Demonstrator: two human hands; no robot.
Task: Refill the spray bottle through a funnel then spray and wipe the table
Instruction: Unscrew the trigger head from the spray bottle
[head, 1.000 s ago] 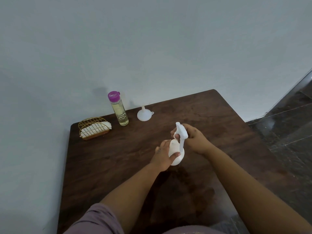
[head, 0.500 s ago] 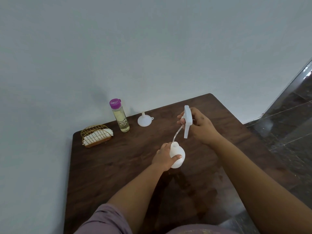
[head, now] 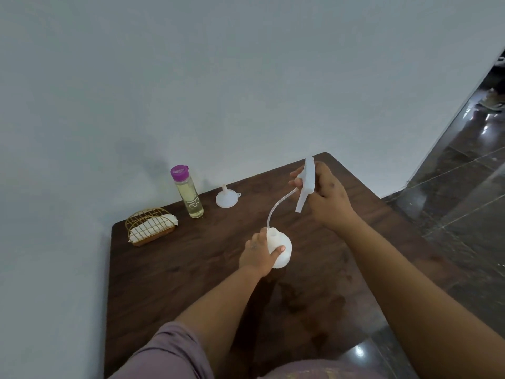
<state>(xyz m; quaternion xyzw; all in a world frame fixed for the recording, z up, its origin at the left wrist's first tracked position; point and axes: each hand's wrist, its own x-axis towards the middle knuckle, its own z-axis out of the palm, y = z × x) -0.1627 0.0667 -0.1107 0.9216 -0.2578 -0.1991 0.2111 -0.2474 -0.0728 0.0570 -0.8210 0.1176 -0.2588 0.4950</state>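
A round white spray bottle [head: 282, 251] stands on the dark wooden table [head: 191, 269], its neck uncovered. My left hand [head: 258, 254] grips the bottle's body from the left. My right hand [head: 326, 198] holds the white spray head [head: 307, 184] up and to the right of the bottle. The head's clear dip tube [head: 276, 209] curves down, its tip at the bottle's mouth. A small white funnel [head: 226, 198] sits spout-up near the wall. Beside it stands a clear bottle of yellowish liquid [head: 188, 194] with a purple cap.
A gold wire holder [head: 149, 225] with a white cloth in it sits at the table's back left corner. A pale wall runs behind the table. Glossy dark floor tiles [head: 451, 187] lie to the right. Damp marks show on the table's near part.
My right hand has lifted the spray head off the bottle and carried it up and to the right, drawing the dip tube almost out. My left hand kept its hold on the bottle.
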